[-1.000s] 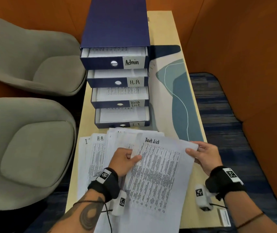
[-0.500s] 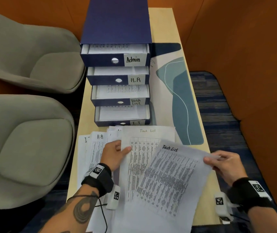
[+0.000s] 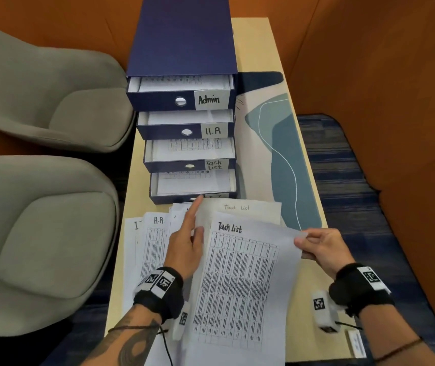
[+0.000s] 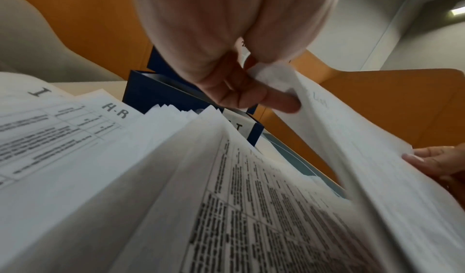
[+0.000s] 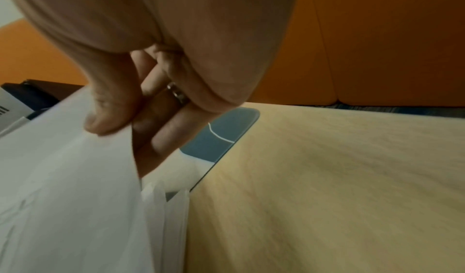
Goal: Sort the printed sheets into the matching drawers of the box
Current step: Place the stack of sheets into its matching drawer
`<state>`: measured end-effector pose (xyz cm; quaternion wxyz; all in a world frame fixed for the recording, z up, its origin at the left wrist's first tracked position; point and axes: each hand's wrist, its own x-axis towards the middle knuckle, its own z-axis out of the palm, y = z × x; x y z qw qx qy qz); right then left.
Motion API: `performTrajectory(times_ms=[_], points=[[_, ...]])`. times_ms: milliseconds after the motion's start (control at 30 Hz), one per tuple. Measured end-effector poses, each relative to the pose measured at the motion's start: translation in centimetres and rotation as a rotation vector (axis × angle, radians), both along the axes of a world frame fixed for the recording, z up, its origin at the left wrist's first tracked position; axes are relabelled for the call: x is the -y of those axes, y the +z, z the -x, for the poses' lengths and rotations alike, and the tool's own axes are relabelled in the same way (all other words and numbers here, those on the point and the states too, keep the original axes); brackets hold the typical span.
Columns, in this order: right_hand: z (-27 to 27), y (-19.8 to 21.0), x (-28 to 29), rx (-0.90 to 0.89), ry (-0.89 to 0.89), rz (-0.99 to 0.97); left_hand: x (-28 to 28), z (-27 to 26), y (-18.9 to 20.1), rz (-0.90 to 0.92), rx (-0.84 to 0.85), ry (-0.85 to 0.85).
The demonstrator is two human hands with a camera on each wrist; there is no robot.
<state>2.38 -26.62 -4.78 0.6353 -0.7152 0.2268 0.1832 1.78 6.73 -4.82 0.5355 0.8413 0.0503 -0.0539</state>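
A "Task List" sheet (image 3: 240, 281) is lifted over the near end of the surface (image 3: 314, 336), its right edge pinched between thumb and fingers of the right hand (image 3: 322, 249), while the left hand (image 3: 184, 249) pinches the left edge of a second, fainter "Task list" sheet (image 3: 248, 208) raised behind it, forefinger straight out. Left of them the stack (image 3: 153, 241) lies fanned, showing "H-R" and "I" headings. Just beyond stands the box (image 3: 182, 40) with four open drawers: Admin (image 3: 182, 100), H.R (image 3: 184, 130), Task List (image 3: 190, 165), and the lowest (image 3: 192, 186).

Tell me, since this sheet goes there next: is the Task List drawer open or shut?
Open. The Task List drawer is pulled out from the box, with printed sheets showing inside it.
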Motion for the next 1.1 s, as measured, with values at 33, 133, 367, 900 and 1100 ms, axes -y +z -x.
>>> performTrajectory(times_ms=[33,133,367,900,1100], points=[[0.0,0.0,0.2,-0.002,0.002,-0.003,-0.3,0.1,-0.4,-0.031,0.039,0.042],[0.2,-0.1,0.6,-0.002,-0.015,-0.007,-0.4,0.1,-0.9,0.011,0.022,0.116],[0.1,-0.5,0.4,-0.002,-0.024,0.055,-0.6,-0.4,-0.8,0.134,-0.353,-0.166],[1.3,2.3,4.0,0.098,-0.001,0.189,-2.0,-0.1,-2.4,0.162,-0.317,0.156],[-1.1,2.6,2.6,0.207,0.156,0.236,-1.0,0.0,-1.8,0.187,-0.360,-0.124]])
